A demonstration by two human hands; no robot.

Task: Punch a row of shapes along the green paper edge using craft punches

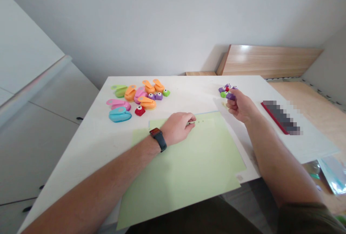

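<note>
Clamped between thumb and fingers of the right hand [239, 106], a small purple punch [230, 96], just beside a cluster of small punches [223, 94] at the far right of the white table [189, 89]. Probably light, hard and smooth, so best taken by its sides. Well apart from that, with the left hand [177, 127], resting on pale green paper [194, 165], fingers and thumb curled by a few small holes or marks [200, 121]; cannot tell whether pinching the sheet. Likely thin and floppy, easily creased, so better steadied flat near an edge. Farther left, a small red punch [140, 110] and lever punches [119, 115] in blue, pink, orange and green, presumably stiff and easiest to grasp around the body. Off to the right, a blurred dark item [283, 117] with a red edge. As for containers, only a seemingly clear packet [333, 172] and white cabinets [54, 107], contents impossible to make out.
</note>
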